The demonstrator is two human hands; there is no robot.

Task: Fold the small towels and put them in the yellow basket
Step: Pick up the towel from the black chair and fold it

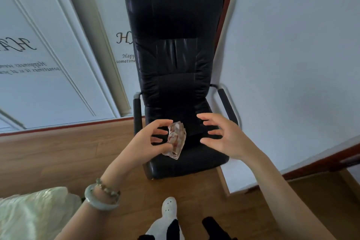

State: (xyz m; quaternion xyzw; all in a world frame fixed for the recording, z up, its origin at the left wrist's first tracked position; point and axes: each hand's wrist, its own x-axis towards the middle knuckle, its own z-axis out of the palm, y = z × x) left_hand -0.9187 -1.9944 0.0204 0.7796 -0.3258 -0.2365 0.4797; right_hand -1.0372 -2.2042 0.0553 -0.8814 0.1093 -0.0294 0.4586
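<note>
At 7 o'clock in the view a pale cloth (35, 210) lies bunched, and just right of it the left wrist carries bracelets (102, 196). The left hand (150, 142), over the front of the black chair seat (194, 164), grips the small towel (176, 139), a folded wad whose long axis runs roughly 12 to 6 o'clock; its fingers (161, 131) curl onto the towel's left edge. The towel lies at 3 o'clock from that hand and at 9 o'clock from the right hand (224, 136), which hovers near but apart, fingers spread and released, holding nothing. The yellow basket is out of view, so which way to carry the towel cannot be told.
</note>
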